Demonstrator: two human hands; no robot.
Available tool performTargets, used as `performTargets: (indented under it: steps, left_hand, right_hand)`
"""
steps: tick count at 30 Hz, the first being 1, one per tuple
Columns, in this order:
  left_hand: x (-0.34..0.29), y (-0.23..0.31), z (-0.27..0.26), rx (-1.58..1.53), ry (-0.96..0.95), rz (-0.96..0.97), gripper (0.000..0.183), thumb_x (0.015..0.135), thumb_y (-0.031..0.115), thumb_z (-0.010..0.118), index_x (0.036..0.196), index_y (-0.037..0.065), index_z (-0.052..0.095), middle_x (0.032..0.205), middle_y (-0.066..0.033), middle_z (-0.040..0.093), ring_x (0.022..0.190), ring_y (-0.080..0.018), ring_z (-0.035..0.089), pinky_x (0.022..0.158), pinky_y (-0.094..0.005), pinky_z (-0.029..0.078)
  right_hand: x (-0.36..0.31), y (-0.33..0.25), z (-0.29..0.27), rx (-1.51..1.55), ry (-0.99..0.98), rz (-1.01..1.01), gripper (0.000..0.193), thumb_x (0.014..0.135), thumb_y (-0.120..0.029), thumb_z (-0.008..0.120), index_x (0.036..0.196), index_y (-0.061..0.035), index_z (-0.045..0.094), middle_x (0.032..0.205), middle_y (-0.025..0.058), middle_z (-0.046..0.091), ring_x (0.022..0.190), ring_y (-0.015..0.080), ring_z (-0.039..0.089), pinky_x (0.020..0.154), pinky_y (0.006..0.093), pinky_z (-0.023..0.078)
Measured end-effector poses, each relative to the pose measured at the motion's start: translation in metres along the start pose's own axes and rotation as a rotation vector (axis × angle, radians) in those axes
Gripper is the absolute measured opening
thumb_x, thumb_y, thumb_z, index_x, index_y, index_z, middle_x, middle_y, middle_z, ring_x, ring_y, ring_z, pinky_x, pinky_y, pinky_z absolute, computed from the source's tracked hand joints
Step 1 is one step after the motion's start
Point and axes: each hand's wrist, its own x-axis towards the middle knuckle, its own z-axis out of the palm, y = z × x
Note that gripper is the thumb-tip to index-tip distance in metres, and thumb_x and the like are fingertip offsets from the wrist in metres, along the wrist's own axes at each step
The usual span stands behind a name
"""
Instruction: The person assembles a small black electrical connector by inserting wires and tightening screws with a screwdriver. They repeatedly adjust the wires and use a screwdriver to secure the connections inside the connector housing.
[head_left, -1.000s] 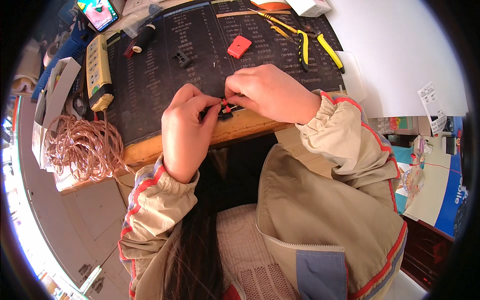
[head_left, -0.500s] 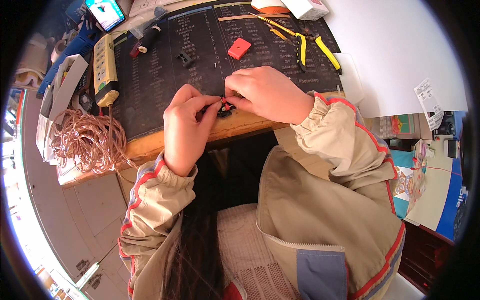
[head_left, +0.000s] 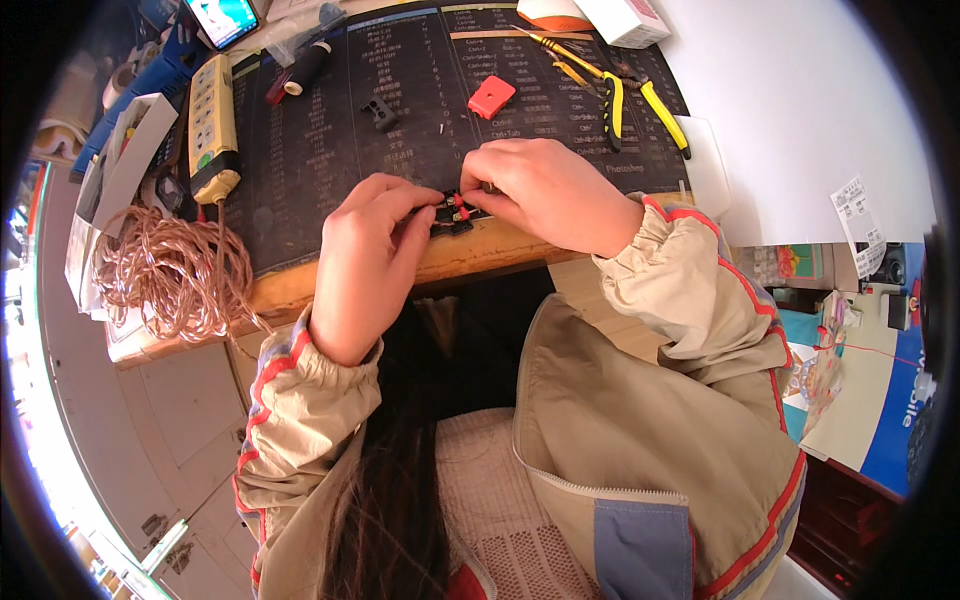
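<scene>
At the desk's near edge lies a small black-and-red part (head_left: 458, 208), with my two hands on either side of it. My left hand (head_left: 368, 245) has thumb and index finger pinched together at its left side; what they hold is too small to make out. From the right, my right hand (head_left: 555, 195) closes its thumb and index finger at the part's red piece, and the fingers partly cover it. Beyond the hands sit a red plastic cover (head_left: 491, 97) and a small black block (head_left: 380, 113) with holes.
Yellow-and-black pliers (head_left: 640, 105) and a thin yellow-handled screwdriver (head_left: 560, 50) lie at the far right of the dark desk mat (head_left: 330, 170). A power strip (head_left: 212, 130) and a coiled brown cable (head_left: 175, 275) occupy the left. A dark-handled tool (head_left: 307, 68) lies farther back.
The fingertips have drawn slightly apart, my left hand moving a little left, and more of the red-and-black part shows between them. The whole view has shifted slightly.
</scene>
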Motion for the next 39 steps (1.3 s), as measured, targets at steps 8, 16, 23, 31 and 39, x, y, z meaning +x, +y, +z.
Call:
performTargets:
  steps: [8,16,23,31,39]
  left_hand:
    - [-0.018,0.0,-0.004,0.2,0.098,0.111,0.02,0.088,-0.001,0.072,0.107,0.0,0.076,0.112,-0.0141,0.07,0.101,-0.0334,0.066,0.091,-0.0406,0.054]
    - [-0.015,-0.001,-0.026,0.131,0.108,0.038,0.019,0.088,-0.002,0.072,0.107,-0.001,0.076,0.113,-0.0145,0.073,0.103,-0.0299,0.07,0.092,-0.0368,0.055]
    - [-0.017,-0.006,0.005,0.138,0.123,0.196,0.022,0.081,-0.004,0.076,0.102,0.0,0.075,0.109,-0.0125,0.069,0.103,-0.0341,0.064,0.091,-0.0426,0.053]
    - [-0.015,-0.011,0.015,0.074,0.131,0.127,0.019,0.081,-0.004,0.076,0.1,-0.001,0.074,0.106,-0.0132,0.069,0.097,-0.0348,0.065,0.087,-0.0425,0.054]
    - [-0.013,-0.011,0.016,0.016,0.144,0.093,0.016,0.082,-0.005,0.074,0.097,-0.002,0.073,0.104,-0.0142,0.069,0.095,-0.0353,0.065,0.085,-0.0421,0.054]
  right_hand:
    - [0.002,0.0,-0.005,0.009,-0.026,-0.023,0.011,0.093,-0.007,0.072,0.095,-0.0015,0.062,0.089,0.0133,0.066,0.081,0.0351,0.066,0.07,0.0428,0.053]
    - [0.004,-0.004,-0.013,0.029,-0.052,-0.019,0.01,0.095,-0.008,0.071,0.097,-0.0005,0.065,0.088,0.0138,0.066,0.08,0.0338,0.066,0.069,0.0417,0.052]
    - [0.003,-0.003,-0.013,0.034,-0.045,-0.01,0.012,0.095,-0.009,0.071,0.098,0.0004,0.065,0.087,0.0135,0.066,0.08,0.0338,0.066,0.069,0.0415,0.051]
    - [0.001,-0.011,-0.014,-0.052,0.048,-0.001,0.012,0.094,-0.009,0.073,0.099,-0.0006,0.067,0.092,0.0124,0.067,0.081,0.033,0.066,0.071,0.0403,0.052]
    - [-0.008,-0.023,-0.005,0.018,0.14,-0.082,0.014,0.083,-0.001,0.081,0.093,-0.0019,0.071,0.093,0.0085,0.067,0.084,0.0279,0.067,0.07,0.0371,0.055]
